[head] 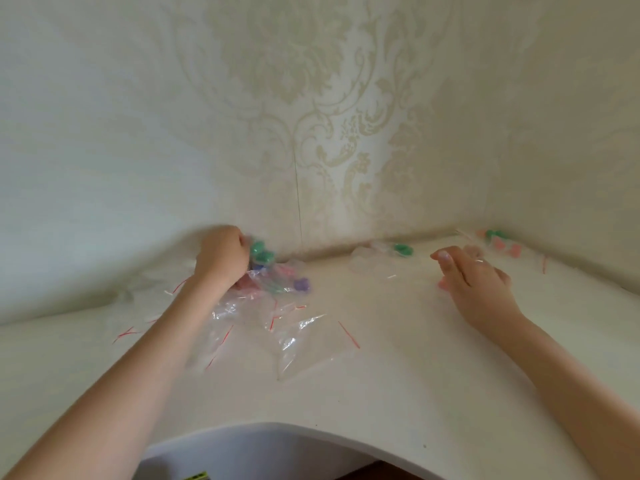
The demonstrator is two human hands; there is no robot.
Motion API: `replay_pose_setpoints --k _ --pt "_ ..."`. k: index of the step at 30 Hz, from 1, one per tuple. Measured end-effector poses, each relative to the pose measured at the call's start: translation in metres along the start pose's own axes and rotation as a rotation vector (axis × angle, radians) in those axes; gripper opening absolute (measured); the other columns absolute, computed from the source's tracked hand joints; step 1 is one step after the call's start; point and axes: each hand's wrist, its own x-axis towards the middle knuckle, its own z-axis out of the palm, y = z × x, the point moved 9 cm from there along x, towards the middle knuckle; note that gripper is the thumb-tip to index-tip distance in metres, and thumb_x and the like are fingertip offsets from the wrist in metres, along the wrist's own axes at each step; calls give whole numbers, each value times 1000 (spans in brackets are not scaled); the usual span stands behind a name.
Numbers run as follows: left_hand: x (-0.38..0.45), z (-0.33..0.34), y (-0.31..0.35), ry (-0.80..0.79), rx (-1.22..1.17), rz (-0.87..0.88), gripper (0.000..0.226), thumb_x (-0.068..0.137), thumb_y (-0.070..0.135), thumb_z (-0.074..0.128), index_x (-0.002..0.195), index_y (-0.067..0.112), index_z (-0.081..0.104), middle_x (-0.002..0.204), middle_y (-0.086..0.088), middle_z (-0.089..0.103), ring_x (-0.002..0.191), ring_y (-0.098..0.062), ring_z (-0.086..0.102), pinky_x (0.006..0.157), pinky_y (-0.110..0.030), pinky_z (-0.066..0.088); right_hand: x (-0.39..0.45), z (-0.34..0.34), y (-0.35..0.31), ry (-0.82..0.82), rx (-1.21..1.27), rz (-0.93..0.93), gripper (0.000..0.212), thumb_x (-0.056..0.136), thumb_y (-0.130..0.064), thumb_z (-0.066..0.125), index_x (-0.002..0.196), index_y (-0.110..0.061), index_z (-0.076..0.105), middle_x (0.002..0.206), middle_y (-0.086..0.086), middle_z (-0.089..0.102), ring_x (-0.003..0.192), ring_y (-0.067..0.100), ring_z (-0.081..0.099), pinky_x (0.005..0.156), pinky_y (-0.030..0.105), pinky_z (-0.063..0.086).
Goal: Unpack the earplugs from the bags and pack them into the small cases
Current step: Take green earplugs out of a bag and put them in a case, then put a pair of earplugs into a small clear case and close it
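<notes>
Bag of coloured earplugs [273, 275] at back left of worktop [398, 375], against wall, gripped by left hand [220, 259], fingers curled round its top, probably to lift and open it. Right hand [474, 275] hovering low, fingers loose; holding anything: cannot tell, blurred. Empty zip bags [298, 337] strewn in front. Green earplugs [403, 250] and pink pieces [504, 245] farther right by wall. Cases not clearly identifiable.

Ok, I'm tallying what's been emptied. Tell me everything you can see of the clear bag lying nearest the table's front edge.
The bag is thin clear plastic, crumpled and glossy, with a red zip strip along one edge. It looks empty and lies flat on the white table, in front of the heap of other bags. Neither hand touches it.
</notes>
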Motion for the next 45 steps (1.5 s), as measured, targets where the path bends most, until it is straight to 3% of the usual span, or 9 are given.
replay_pose_setpoints --k 7,12,16,20,28,32,36,41,45 --pt "-26 -24 16 211 -74 242 19 90 6 50 103 4 64 100 -14 64 97 -33 57 80 -37 43 -4 4 9 -75 3 83 36 101 -42 25 121 -36 54 108 -8 67 120 20 49 111 50 17" --pt "-81 27 53 -318 -70 599 47 88 59 43 115 28 67 130 23 43 129 6 32 106 -14 20 -6 9 12 -128 -22 117 37 101 -43 24 123 -37 53 114 -9 64 124 18 46 113 53 11" --pt "-82 31 24 -267 -204 549 54 93 45 49 47 16 45 84 4 71 89 -6 62 90 -34 46 -7 16 16 -188 -42 132 38 101 -44 24 124 -37 54 128 -12 56 131 16 39 112 57 6" --pt "-69 9 13 3 -96 581 53 88 47 44 47 16 29 44 2 36 50 -6 40 70 -45 46 -8 21 18 -229 -47 157 35 100 -44 28 123 -38 54 122 -12 58 129 14 42 112 54 10" --pt "-82 -1 82 156 -35 736 39 84 36 48 47 23 47 47 8 47 60 -14 43 55 -26 43 -2 14 12 -141 49 54 18 92 -24 56 107 -30 64 93 -10 62 99 15 60 92 31 43" --pt "-87 15 138 63 -301 647 23 85 32 59 67 18 63 66 12 57 73 -12 54 68 -26 44 0 -6 11 57 421 130 21 98 -16 47 86 -16 64 86 -2 66 84 17 61 76 20 42" --pt "-89 87 184 -386 -668 365 37 80 37 73 109 16 64 103 10 62 98 -5 60 88 -21 47 -3 7 15 -42 1159 401 27 103 -21 38 113 -3 56 93 11 71 78 22 69 75 31 58" --pt "-88 137 195 -477 -913 142 22 72 20 81 65 14 62 73 -4 68 66 -11 64 63 -27 55 -7 18 4 -168 1470 526 36 102 -36 35 111 -5 51 94 17 72 59 19 63 65 31 60" --pt "-86 145 182 -504 -1079 -4 14 76 0 75 79 -6 63 79 -11 69 62 -14 67 56 -22 55 -6 21 5 -162 1281 475 19 97 -28 51 98 -10 56 93 17 66 65 16 62 69 27 58"
